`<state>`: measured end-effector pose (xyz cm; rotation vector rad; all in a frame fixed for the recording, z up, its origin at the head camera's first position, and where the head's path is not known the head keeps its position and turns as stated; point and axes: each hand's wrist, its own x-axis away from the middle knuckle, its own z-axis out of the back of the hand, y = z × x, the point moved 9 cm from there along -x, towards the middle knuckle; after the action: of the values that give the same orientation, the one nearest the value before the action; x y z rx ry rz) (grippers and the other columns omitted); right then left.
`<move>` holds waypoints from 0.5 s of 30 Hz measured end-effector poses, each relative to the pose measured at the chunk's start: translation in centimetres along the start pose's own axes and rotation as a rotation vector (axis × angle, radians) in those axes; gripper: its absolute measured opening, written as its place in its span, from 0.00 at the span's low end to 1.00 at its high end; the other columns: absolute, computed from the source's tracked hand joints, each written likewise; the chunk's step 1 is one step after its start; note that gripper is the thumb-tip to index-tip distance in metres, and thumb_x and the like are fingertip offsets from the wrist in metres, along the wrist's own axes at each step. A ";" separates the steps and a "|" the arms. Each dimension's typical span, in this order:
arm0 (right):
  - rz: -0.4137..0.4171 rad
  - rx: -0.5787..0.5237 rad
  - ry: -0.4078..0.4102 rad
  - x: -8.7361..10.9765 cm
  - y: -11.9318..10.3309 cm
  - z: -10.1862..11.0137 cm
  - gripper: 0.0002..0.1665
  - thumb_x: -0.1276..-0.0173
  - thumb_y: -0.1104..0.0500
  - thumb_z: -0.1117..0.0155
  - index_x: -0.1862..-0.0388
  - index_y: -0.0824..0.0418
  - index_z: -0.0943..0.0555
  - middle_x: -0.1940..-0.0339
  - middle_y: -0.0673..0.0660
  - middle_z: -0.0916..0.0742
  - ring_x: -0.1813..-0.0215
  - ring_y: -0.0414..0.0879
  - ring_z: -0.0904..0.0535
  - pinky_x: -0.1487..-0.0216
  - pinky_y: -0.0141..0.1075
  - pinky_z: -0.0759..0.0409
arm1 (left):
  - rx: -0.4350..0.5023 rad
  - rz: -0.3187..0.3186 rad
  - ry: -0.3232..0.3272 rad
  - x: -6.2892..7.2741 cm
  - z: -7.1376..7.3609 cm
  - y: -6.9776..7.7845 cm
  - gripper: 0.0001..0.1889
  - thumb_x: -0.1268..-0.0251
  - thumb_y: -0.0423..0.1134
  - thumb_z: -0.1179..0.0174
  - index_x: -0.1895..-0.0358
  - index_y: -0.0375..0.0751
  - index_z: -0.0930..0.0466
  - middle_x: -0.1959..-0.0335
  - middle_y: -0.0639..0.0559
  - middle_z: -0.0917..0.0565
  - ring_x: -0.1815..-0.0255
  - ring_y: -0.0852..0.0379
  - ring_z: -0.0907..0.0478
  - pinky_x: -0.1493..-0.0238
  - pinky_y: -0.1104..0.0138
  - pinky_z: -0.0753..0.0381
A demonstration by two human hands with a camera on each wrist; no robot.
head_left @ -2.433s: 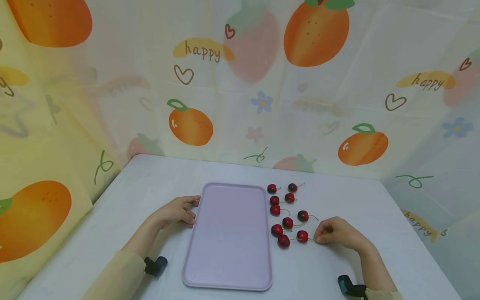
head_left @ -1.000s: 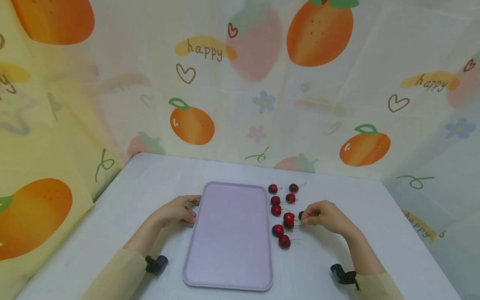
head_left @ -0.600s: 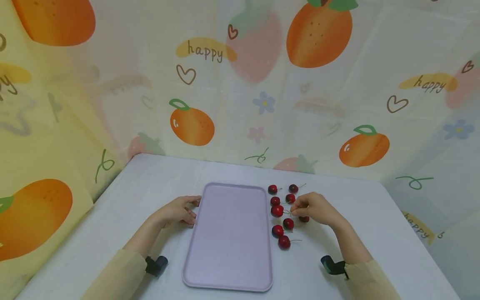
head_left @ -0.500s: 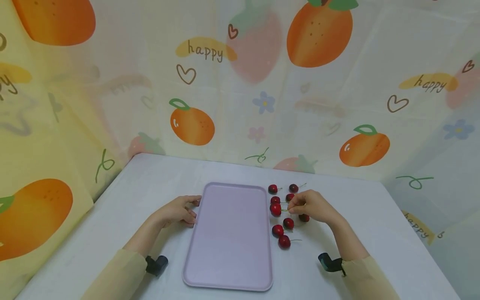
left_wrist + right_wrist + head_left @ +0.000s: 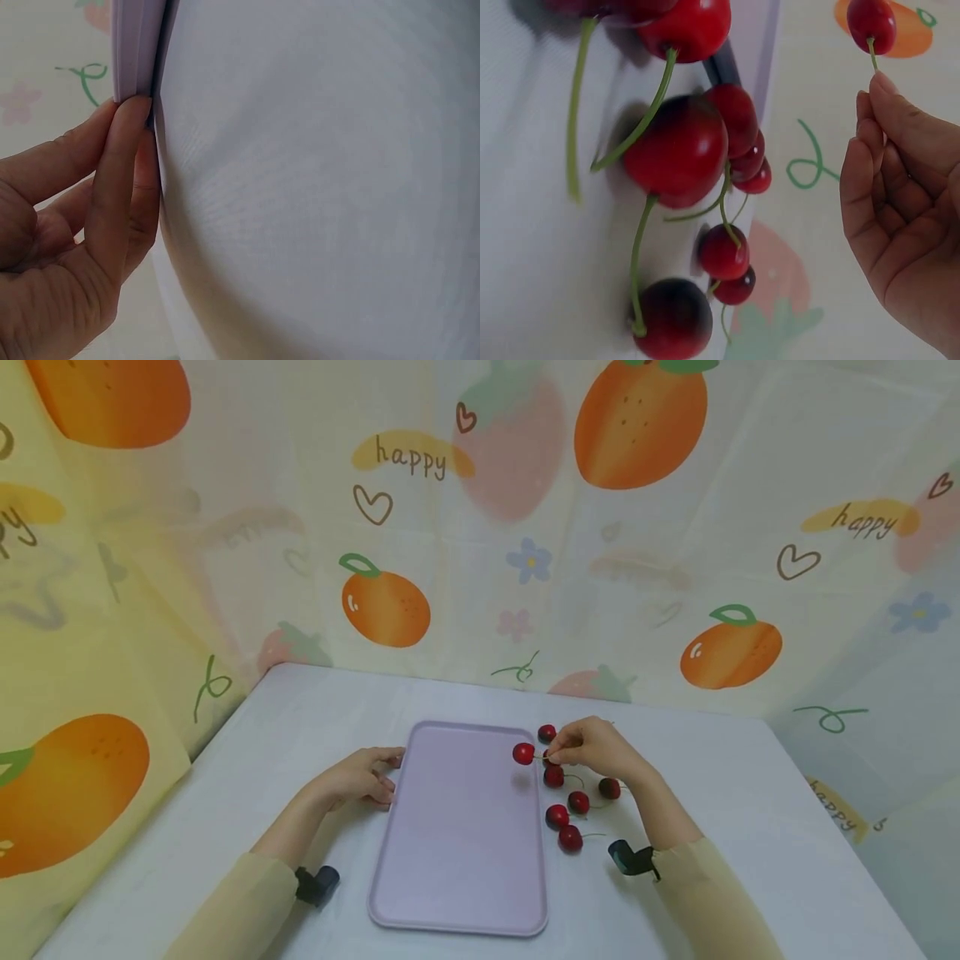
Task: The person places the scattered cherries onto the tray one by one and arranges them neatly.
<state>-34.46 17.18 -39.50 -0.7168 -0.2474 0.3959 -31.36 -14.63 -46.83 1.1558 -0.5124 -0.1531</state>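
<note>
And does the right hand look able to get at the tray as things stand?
Likely yes: the right hand holds a cherry by its stem above the tray, and nothing visible on the tray blocks the way.

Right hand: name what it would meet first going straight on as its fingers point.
Probably the lilac tray: the right hand points across it, with the held cherry leading, though the height above it is unclear.

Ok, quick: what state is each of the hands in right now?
Left hand: open, touching the left edge of the pale purple rectangular tray.
Right hand: closed, pinching a shiny red round cherry by its thin green stem.
</note>
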 end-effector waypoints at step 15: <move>0.030 -0.012 0.022 -3.8 -2.1 -1.9 0.05 0.38 0.58 0.29 0.66 0.59 0.12 0.69 0.54 0.11 0.68 0.40 0.23 0.65 0.31 0.23 | -0.017 0.006 -0.006 0.0 0.0 0.0 0.44 0.48 0.18 0.38 0.25 0.27 0.46 0.32 0.30 0.35 0.64 0.56 0.25 0.63 0.67 0.13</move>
<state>-36.63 13.01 -39.79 -0.7368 -0.2192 0.4150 -31.34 -14.58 -46.80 1.1374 -0.5195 -0.1553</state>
